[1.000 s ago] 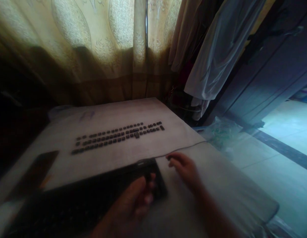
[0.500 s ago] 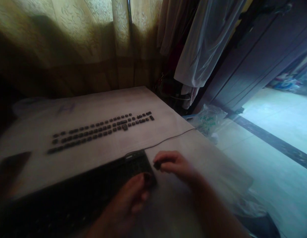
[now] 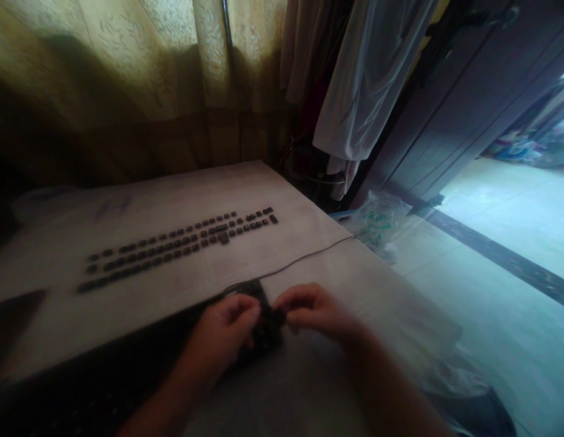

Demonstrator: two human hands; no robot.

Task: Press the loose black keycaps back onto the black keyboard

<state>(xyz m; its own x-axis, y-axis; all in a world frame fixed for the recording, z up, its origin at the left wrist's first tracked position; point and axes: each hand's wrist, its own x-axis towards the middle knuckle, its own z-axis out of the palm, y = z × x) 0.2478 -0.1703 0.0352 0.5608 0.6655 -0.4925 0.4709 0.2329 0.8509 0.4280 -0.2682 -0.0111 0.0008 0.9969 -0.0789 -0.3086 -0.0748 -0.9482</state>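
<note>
**Loose keys [image 3: 223,238] lie in rows, a dark piece [image 3: 279,316] in the right hand [image 3: 319,312]**

The right hand pinches the small dark piece between thumb and forefinger, just over the right end of the keyboard [image 3: 97,370]. The left hand [image 3: 225,328] is beside it, above the same end, its thumb and forefinger curled in close; whether they hold anything, I cannot tell.

The keyboard lies under and to the left of the left hand, on the pale counter [image 3: 282,194]. Ahead of both hands, the keys sit off the keyboard in three long, fairly neat rows — a good many already loose, by the look of it. How many remain on the board is unclear: its surface is too dark and blurred to read, so what is left cannot be judged.

A cord [image 3: 304,259] runs from beyond the left hand, off past the right — towards a plastic bag [image 3: 377,221].
</note>
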